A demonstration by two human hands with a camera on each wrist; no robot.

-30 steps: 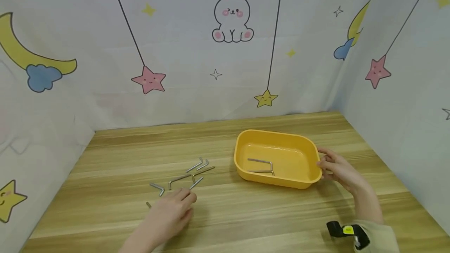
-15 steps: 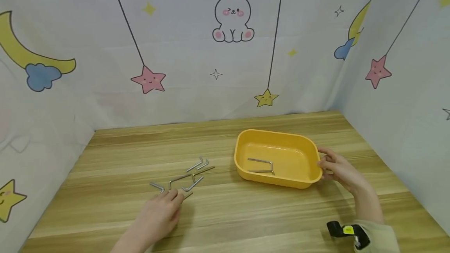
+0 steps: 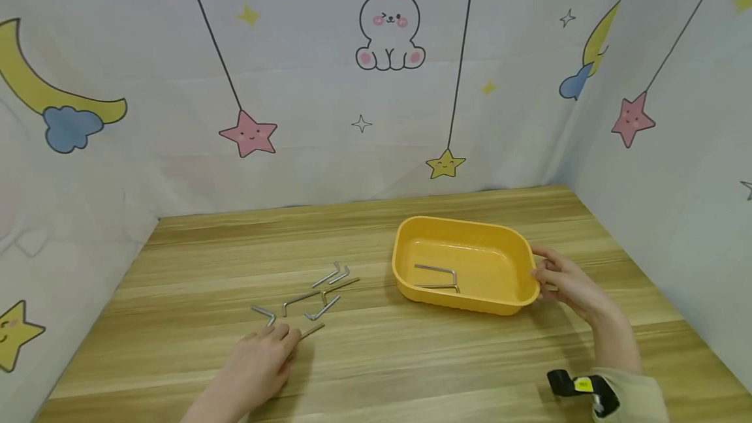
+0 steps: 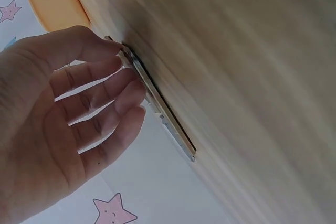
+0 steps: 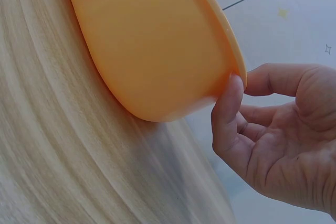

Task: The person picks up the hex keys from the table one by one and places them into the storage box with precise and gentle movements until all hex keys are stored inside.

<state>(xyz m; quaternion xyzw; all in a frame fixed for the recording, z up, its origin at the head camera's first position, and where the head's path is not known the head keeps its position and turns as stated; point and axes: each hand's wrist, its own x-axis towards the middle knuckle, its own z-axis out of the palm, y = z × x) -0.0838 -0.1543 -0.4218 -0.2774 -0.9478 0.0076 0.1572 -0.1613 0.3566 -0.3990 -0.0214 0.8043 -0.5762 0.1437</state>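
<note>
My left hand (image 3: 255, 361) is low over the table, its thumb and fingertips pinching a brass-toned hex key (image 3: 313, 331) that lies along the tabletop. In the left wrist view, the long arm of this hex key (image 4: 164, 107) runs past the fingertips, and its other end is partly hidden. My right hand (image 3: 570, 282) grips the right end of a yellow tray (image 3: 464, 304), thumb and finger on either side of its rim, as the right wrist view shows. Two L-shaped hex keys (image 3: 435, 270) lie inside the tray.
Several more hex keys lie loose beyond my left hand, among them a brass-toned one (image 3: 301, 299), a silver one (image 3: 326, 307) and a short silver one (image 3: 262, 311). A patterned cloth (image 3: 317, 168) stands around the back and sides of the wooden table (image 3: 411, 371).
My left hand has drawn back towards the lower left, from beside a silver hex key to the brass-toned one, which has shifted slightly. The right hand and tray have stayed still.
</note>
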